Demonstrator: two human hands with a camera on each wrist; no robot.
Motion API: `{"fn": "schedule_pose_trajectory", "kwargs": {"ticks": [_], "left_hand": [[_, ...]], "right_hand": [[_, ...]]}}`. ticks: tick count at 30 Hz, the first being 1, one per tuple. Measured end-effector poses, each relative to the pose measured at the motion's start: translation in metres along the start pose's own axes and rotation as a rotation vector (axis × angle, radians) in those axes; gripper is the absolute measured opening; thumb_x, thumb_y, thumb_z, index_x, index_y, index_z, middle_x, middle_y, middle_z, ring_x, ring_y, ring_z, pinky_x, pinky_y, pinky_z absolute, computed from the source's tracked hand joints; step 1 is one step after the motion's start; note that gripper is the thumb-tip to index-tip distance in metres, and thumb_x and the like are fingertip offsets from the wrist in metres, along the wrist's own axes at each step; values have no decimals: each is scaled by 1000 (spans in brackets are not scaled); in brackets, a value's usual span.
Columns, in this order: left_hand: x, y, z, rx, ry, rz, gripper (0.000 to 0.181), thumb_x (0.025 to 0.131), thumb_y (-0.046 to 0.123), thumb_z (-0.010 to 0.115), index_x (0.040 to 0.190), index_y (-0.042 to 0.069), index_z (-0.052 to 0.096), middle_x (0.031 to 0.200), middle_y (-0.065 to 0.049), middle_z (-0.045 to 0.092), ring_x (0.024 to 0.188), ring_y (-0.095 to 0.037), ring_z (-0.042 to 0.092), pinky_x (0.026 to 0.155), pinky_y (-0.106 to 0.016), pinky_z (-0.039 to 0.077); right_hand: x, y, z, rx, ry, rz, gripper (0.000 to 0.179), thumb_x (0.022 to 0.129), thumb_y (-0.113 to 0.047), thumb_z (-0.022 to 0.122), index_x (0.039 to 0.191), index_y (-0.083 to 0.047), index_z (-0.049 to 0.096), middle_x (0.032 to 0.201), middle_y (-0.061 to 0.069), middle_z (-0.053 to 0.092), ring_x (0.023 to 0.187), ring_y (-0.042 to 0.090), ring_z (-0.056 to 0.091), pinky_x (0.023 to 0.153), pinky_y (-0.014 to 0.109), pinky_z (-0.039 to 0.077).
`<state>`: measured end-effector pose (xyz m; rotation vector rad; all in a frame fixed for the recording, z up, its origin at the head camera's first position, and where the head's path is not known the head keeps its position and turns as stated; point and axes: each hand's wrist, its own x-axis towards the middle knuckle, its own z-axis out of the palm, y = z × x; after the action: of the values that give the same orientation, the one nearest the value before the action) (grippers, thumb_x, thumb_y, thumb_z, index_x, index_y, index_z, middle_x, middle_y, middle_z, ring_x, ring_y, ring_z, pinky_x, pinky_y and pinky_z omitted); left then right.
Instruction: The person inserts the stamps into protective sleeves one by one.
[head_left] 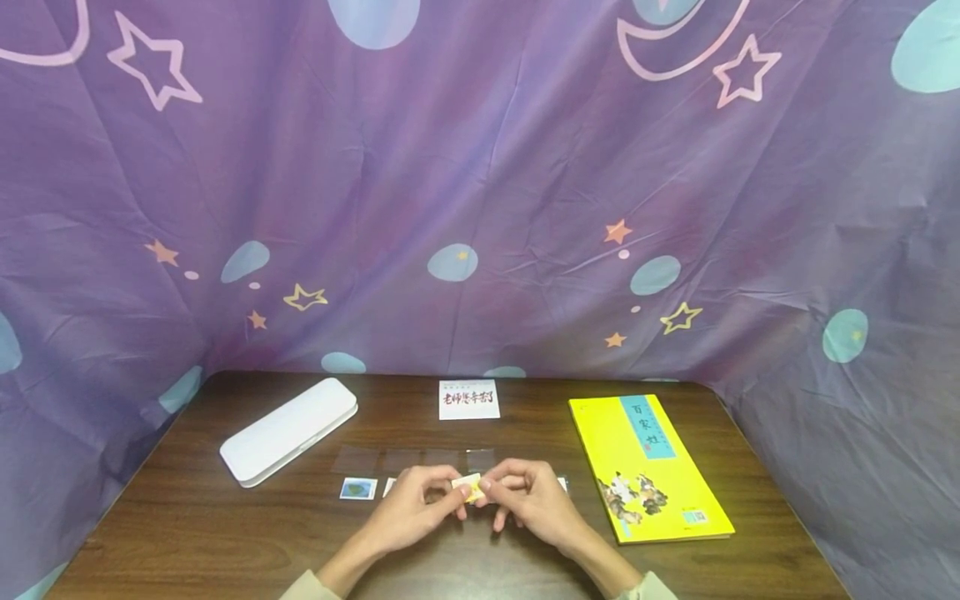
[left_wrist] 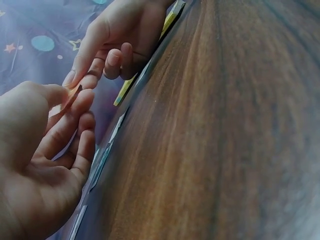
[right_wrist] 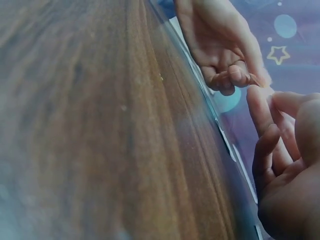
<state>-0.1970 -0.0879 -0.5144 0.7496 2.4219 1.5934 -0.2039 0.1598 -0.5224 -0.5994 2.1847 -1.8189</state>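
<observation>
Between both hands is a small yellow stamp [head_left: 467, 481] with a white border, held above the table. My left hand [head_left: 417, 507] pinches its left side between thumb and forefinger, and my right hand [head_left: 538, 504] pinches the right edge. In the left wrist view the stamp [left_wrist: 64, 107] looks slightly bent. Left of the hands lies a blue stamp [head_left: 358, 488] with a green shape on it. More white-edged pieces lie partly hidden behind the hands. Just beyond them is a clear plastic strip [head_left: 405, 459] with pocket-like sections.
A white case [head_left: 291, 431] lies at the back left of the wooden table [head_left: 172, 533]. At the back middle is a white card [head_left: 468, 400] with red writing. A yellow book [head_left: 652, 471] lies on the right. Purple patterned cloth [head_left: 480, 167] hangs behind the table.
</observation>
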Motion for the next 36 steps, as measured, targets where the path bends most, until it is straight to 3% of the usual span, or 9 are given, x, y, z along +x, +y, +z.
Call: {"fn": "schedule_pose_trajectory", "kwargs": {"ticks": [7, 15, 24, 29, 33, 36], "left_hand": [[0, 1, -3, -80, 60, -38, 15, 110, 28, 64, 113, 17, 72, 88, 2, 81, 83, -21, 79, 66, -21, 51], [0, 0, -2, -61, 62, -16, 13, 109, 29, 65, 111, 18, 73, 88, 3, 81, 83, -20, 80, 74, -23, 55], [0, -1, 0, -58, 72, 2, 12, 108, 28, 67, 106, 17, 73, 86, 3, 81, 81, -21, 79, 65, -20, 50], [-1, -1, 2, -76, 64, 15, 11, 108, 26, 68, 105, 17, 73, 87, 0, 81, 83, -20, 80, 67, -20, 51], [-1, 1, 1, -83, 71, 19, 10, 107, 25, 69, 105, 15, 73, 89, -2, 82, 83, -18, 80, 68, -20, 53], [-1, 1, 0, -88, 87, 22, 10, 106, 22, 69, 105, 13, 73, 88, -5, 82, 79, -21, 79, 64, -19, 50]], "right_hand": [[1, 0, -1, 8, 63, -17, 22, 106, -22, 72, 115, -3, 73, 98, 19, 83, 55, 12, 72, 45, 20, 47], [0, -2, 0, 26, 48, -12, 23, 105, -22, 72, 115, -1, 72, 97, 19, 83, 56, 12, 73, 45, 20, 47], [0, -3, 3, 31, 43, -21, 23, 106, -21, 72, 114, 1, 71, 97, 19, 83, 56, 11, 73, 45, 19, 47], [0, -4, 5, 43, 18, -23, 23, 106, -22, 71, 116, 0, 71, 100, 15, 84, 56, 11, 73, 45, 18, 46], [0, -4, 6, 49, -22, -37, 29, 107, -19, 70, 128, -1, 67, 102, 18, 84, 58, 12, 74, 45, 20, 47], [0, -3, 6, 51, -45, -69, 45, 104, -15, 74, 143, 0, 58, 100, 25, 81, 59, 15, 74, 43, 24, 49]]}}
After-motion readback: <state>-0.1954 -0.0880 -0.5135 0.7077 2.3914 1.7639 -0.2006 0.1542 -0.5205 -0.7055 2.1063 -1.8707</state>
